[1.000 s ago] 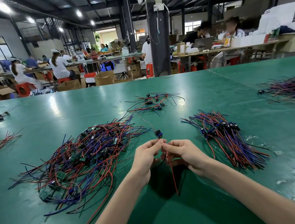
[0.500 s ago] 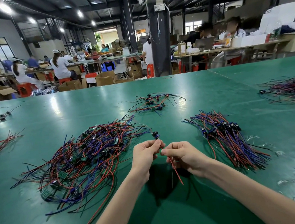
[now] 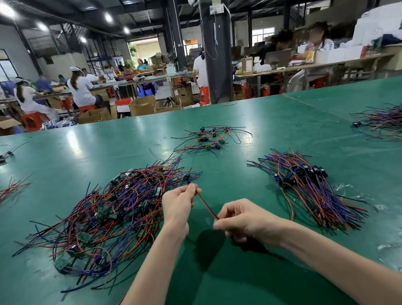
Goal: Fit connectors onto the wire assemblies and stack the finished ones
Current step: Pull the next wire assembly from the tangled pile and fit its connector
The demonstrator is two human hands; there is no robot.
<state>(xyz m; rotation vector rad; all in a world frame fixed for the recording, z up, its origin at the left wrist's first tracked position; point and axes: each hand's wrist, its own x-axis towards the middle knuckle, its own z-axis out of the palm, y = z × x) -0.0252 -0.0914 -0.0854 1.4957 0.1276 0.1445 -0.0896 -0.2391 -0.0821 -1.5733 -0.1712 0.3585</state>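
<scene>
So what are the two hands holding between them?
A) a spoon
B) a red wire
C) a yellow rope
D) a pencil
B: the left hand and the right hand both pinch a red wire that runs straight from one to the other above the green table.

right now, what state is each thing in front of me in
left hand, pinches red wire near its far end
right hand, pinches its near end
red wire, stretched straight between both hands
left pile, loose, tangled
right bundle, wires aligned side by side
far cluster, few assemblies, scattered
</scene>
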